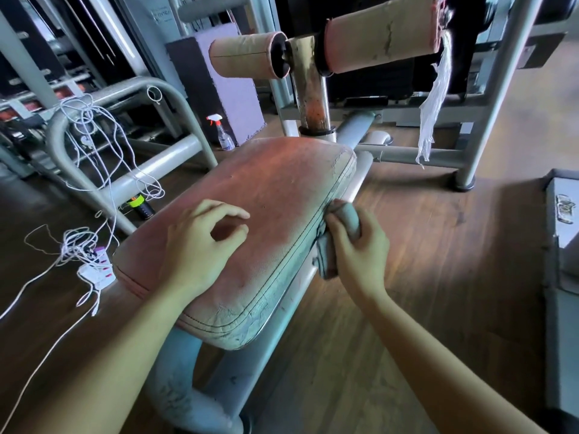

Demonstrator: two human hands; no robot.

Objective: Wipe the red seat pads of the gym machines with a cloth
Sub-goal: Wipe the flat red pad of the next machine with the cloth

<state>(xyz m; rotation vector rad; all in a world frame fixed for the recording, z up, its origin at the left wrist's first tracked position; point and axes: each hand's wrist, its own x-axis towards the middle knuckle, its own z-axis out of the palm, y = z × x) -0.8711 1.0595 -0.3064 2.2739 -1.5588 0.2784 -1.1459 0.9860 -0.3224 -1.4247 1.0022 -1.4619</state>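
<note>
Wooden floor (438, 261) spreads under grey gym frames, with a spray bottle (224, 134) standing at about 11 o'clock and white cables (94, 136) tangled at 9 o'clock. At the centre sits the red seat pad (257, 208) (faded to dusty pink, cracked along its seams), its long axis running from 7 o'clock up to 1 o'clock.

The left hand (200, 245) rests its heel on the pad's top, fingers loosely curled and holding nothing. The right hand (360, 252) has its fingers wrapped round a bunched grey cloth (349, 216), pressing it against the pad's right side wall, about halfway along its length.

From the cloth, the pad's broad top lies toward 10 o'clock, and the side wall runs away toward 1 o'clock and back toward 7 o'clock. The right hand is the nearer to that edge, so a stroke would likely follow the seam along the long axis, while the left hand steadies the pad from above.
</note>
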